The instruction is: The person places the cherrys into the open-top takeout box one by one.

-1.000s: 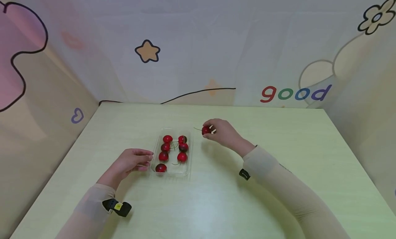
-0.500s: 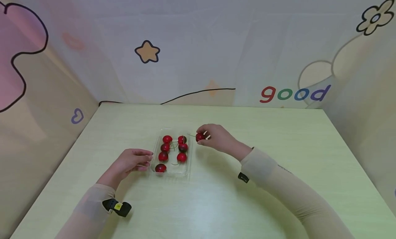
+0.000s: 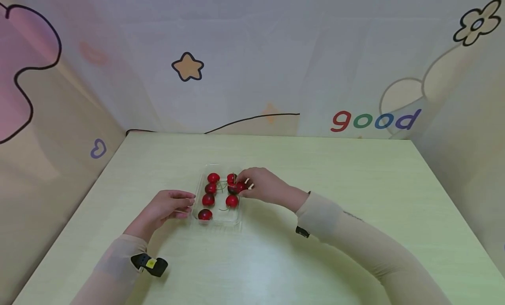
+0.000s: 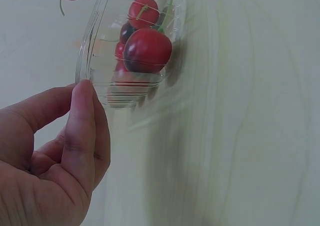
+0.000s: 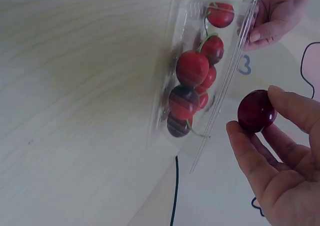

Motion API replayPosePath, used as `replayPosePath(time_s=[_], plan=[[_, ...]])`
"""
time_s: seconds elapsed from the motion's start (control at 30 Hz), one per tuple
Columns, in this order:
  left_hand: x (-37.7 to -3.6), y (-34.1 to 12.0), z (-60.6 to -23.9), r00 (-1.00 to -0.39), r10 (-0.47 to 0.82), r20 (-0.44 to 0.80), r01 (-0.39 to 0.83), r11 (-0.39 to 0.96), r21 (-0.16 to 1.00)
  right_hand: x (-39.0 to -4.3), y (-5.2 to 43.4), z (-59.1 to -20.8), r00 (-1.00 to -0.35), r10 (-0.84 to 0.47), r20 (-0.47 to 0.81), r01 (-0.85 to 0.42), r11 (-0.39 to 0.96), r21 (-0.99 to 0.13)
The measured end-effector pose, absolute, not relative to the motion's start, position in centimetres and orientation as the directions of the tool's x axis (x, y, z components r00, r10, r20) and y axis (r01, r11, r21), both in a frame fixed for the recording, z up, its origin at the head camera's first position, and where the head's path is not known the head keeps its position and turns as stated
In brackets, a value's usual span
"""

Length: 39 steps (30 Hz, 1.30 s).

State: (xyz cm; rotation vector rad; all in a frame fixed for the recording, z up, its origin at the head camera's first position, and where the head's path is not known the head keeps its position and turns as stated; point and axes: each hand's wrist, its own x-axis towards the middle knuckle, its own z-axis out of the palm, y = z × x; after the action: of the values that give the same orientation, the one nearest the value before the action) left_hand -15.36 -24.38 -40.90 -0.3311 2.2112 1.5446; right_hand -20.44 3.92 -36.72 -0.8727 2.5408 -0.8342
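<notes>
A clear plastic container (image 3: 221,221) lies on the table with several red cherries (image 3: 208,200) inside, set in two rough rows. My left hand (image 3: 167,206) pinches its left rim between thumb and fingers; the fingertips meet that rim in the left wrist view. Over the container's right side, my right hand (image 3: 268,186) holds a dark red cherry (image 5: 256,110) between thumb and fingertips. In the head view this cherry overlaps the ones in the right row. The right wrist view shows it apart from the container wall.
A pale wooden table (image 3: 335,261) carries the container near its middle. Behind it rises a printed cloth backdrop (image 3: 244,55) with a star and the word "good", and cloth also bounds both sides. Black wrist straps (image 3: 150,263) sit on the sleeves.
My right hand has moved left and toward me with the cherry, from beyond the container's right edge to over its right row. The left hand stays at the rim.
</notes>
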Motion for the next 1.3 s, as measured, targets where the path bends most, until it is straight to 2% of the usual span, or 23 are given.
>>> replayPosePath(time_s=[0.4,0.83,1.3], plan=[[-15.2,-24.4,-40.6,-0.882,0.055,-0.467,-0.421,0.352,0.836,-19.4,1.8,-36.2,-0.644,-0.745,-0.174,-0.572,0.62,-0.536],[-15.1,-24.3,-40.7,-0.885,0.063,-0.461,-0.412,0.35,0.841,-19.7,0.4,-37.2,-0.577,-0.77,-0.271,-0.623,0.63,-0.463],[-15.3,-24.4,-40.9,-0.886,0.071,-0.459,-0.408,0.355,0.841,-19.5,-0.7,-37.3,-0.567,-0.739,-0.363,-0.645,0.673,-0.362]])
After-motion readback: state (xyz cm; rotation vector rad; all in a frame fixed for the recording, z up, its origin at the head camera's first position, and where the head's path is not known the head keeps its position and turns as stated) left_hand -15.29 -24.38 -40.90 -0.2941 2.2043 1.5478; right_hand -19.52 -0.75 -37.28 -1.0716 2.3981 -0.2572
